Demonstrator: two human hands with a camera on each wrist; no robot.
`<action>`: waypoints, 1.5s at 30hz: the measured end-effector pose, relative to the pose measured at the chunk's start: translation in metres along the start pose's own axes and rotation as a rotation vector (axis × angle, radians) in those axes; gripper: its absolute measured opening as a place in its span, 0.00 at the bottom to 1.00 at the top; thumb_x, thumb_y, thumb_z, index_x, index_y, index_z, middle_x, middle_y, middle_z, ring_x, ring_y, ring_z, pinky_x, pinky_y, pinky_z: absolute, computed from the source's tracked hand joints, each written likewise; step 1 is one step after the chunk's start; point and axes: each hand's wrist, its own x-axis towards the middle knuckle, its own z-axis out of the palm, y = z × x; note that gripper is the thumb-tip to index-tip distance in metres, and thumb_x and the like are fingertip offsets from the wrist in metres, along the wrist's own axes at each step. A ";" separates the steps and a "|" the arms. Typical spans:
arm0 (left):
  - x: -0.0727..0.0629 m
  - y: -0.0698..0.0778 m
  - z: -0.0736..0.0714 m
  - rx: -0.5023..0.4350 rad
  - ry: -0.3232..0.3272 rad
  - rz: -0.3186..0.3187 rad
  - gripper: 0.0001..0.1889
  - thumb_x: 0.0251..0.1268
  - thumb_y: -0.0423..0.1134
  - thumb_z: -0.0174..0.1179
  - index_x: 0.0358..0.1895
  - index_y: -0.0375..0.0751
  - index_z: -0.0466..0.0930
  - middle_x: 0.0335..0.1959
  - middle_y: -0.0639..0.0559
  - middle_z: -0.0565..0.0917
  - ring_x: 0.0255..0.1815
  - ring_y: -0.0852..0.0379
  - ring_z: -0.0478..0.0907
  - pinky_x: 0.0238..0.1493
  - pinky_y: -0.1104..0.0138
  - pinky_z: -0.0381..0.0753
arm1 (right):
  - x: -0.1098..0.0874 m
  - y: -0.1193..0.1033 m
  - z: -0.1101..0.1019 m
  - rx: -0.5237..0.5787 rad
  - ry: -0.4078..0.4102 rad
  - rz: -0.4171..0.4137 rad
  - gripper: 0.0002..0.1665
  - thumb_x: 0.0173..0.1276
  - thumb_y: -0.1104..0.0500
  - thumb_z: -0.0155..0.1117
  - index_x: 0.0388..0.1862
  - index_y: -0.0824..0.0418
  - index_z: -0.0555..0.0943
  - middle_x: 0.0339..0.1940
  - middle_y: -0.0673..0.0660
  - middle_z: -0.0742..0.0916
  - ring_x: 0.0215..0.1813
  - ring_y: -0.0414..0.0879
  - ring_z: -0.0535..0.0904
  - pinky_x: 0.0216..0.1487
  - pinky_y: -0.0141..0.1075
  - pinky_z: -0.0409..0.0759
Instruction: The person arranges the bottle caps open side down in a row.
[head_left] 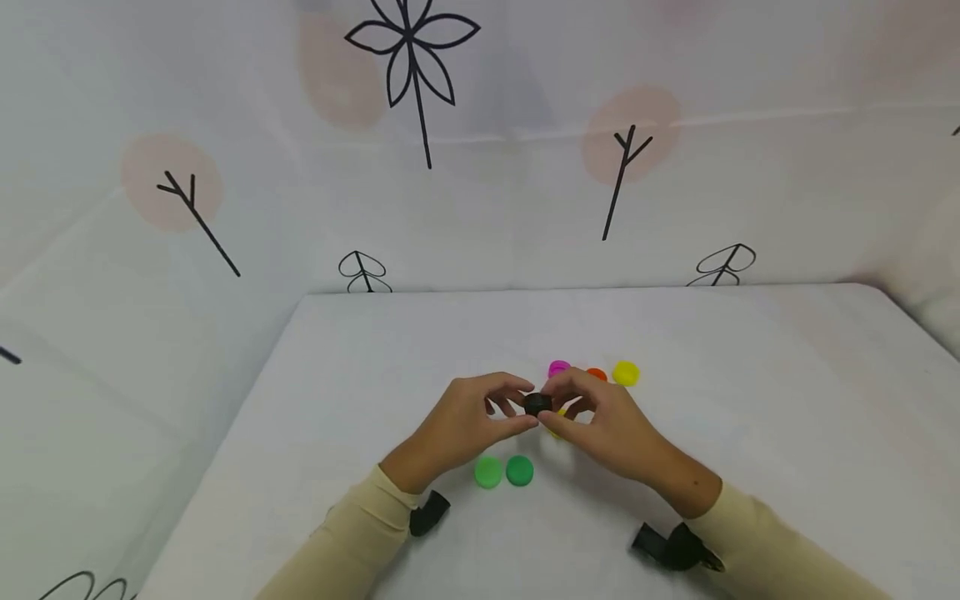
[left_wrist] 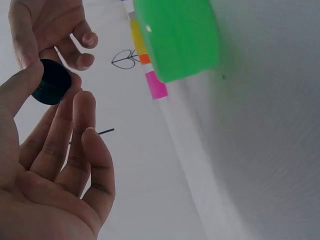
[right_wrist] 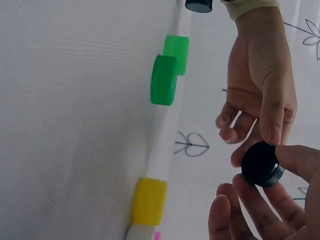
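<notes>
A small black bottle cap (head_left: 537, 404) with a ridged side is held above the table between both hands. My left hand (head_left: 468, 421) pinches it from the left, thumb and index finger on its edge. From the right, the thumb and fingertips of my right hand (head_left: 611, 421) grip the same cap. In the left wrist view, the cap (left_wrist: 52, 82) is tilted and its dark round face shows. The right wrist view also shows the cap (right_wrist: 261, 164) between the two hands' fingertips. The remaining left fingers are loosely bent and touch nothing.
On the white table lie a light green cap (head_left: 488, 472) and a darker green cap (head_left: 520, 471), near the left wrist. Beyond the right hand are magenta (head_left: 558, 367), orange (head_left: 596, 374) and yellow caps (head_left: 626, 372). Another yellow cap (right_wrist: 149, 201) is partly hidden beneath the hands.
</notes>
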 end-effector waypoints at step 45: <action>-0.004 0.004 0.015 0.114 -0.294 -0.142 0.11 0.59 0.45 0.72 0.43 0.50 0.85 0.39 0.61 0.88 0.40 0.67 0.81 0.46 0.74 0.79 | -0.026 0.017 -0.004 -0.081 -0.252 -0.002 0.17 0.59 0.63 0.76 0.45 0.52 0.80 0.37 0.44 0.87 0.34 0.33 0.80 0.37 0.30 0.82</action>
